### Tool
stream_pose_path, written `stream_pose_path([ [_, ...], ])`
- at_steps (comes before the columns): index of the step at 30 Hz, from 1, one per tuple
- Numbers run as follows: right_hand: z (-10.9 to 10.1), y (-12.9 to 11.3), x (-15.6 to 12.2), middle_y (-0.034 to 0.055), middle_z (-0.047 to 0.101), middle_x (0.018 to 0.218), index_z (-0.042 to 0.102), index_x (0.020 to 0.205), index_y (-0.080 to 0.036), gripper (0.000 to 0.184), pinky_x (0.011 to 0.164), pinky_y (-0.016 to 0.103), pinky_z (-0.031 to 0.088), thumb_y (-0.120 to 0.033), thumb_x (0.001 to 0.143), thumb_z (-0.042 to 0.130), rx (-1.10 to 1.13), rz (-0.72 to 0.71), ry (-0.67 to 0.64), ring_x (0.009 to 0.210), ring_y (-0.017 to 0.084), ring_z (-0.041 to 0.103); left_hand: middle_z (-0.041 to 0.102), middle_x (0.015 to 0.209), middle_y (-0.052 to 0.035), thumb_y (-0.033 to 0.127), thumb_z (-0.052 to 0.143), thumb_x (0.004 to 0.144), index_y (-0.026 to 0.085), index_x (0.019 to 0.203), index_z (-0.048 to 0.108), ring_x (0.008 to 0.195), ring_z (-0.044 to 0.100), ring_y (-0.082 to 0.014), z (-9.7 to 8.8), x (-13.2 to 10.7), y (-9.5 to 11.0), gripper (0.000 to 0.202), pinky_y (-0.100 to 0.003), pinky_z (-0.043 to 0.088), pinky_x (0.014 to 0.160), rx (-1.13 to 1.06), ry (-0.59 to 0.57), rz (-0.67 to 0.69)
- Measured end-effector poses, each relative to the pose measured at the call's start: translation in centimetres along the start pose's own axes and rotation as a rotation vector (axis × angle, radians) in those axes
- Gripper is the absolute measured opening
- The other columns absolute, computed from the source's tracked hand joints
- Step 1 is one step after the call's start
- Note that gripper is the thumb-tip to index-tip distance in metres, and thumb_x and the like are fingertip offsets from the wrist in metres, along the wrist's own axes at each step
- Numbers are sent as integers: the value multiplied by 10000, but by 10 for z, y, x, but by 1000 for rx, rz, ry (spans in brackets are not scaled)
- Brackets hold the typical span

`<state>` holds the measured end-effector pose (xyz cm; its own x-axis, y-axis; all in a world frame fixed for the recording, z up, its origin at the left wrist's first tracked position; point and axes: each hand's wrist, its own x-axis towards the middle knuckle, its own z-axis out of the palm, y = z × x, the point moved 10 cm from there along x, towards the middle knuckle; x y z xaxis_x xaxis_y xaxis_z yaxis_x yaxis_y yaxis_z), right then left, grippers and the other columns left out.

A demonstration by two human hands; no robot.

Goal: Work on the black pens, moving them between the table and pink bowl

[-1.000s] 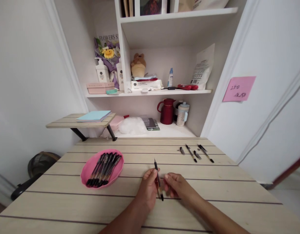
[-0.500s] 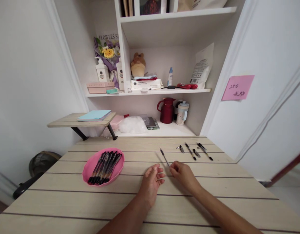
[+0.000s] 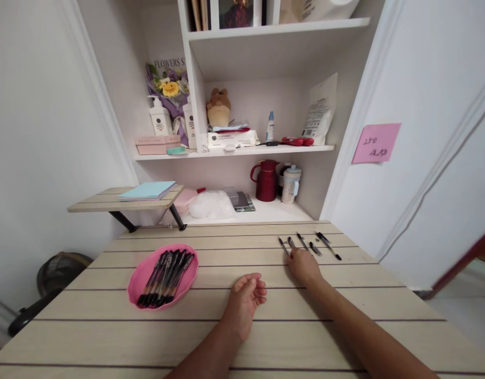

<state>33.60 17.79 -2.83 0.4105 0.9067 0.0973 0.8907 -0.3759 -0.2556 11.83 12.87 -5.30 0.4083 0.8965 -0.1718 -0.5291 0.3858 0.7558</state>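
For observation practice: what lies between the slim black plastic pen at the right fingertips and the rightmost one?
In the head view: another slim black pen, two dark oblong pieces and tiny bits.

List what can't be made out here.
In the head view:
Near end of the pen: hidden by the right hand.
Number of black pens in the pink bowl: they overlap.
Tiny piece beyond that hand: too small to identify.
Framed picture: top cut off by the upper edge.
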Motion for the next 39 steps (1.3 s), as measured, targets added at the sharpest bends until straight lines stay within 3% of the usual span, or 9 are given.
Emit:
stream_pose_path([
  [11, 0, 13, 8, 142, 654, 881, 610, 854, -145, 238, 689, 304, 384, -238, 774, 406, -9, 34, -13, 856, 240, 594, 597, 763, -60, 282, 670, 652, 126, 916, 590, 664, 548, -122, 1, 0, 0, 317, -265, 387, 651, -5, 2, 3],
  [25, -5, 11, 6, 142, 656, 849, 601, 834, -140, 297, 663, 292, 383, -361, 793, 407, 5, 28, 13, 830, 237, 599, 599, 771, -65, 268, 676, 642, 128, 916, 592, 668, 549, -124, 1, 0, 0, 319, -263, 390, 651, -7, -3, -5],
  [34, -16, 11, -21, 124, 649, 799, 584, 828, -138, 251, 609, 272, 346, -344, 788, 446, 29, 25, 54, 757, 210, 597, 595, 758, -64, 265, 672, 641, 127, 922, 587, 662, 548, -124, 2, -1, 1, 324, -262, 392, 643, 2, -12, 0],
  [39, -20, -6, -47, 98, 651, 772, 568, 808, -147, 209, 561, 257, 303, -301, 804, 426, 35, -17, 26, 721, 186, 593, 594, 725, -49, 286, 681, 621, 133, 920, 583, 624, 541, -115, 3, -3, 5, 350, -251, 391, 621, 87, -34, 29],
])
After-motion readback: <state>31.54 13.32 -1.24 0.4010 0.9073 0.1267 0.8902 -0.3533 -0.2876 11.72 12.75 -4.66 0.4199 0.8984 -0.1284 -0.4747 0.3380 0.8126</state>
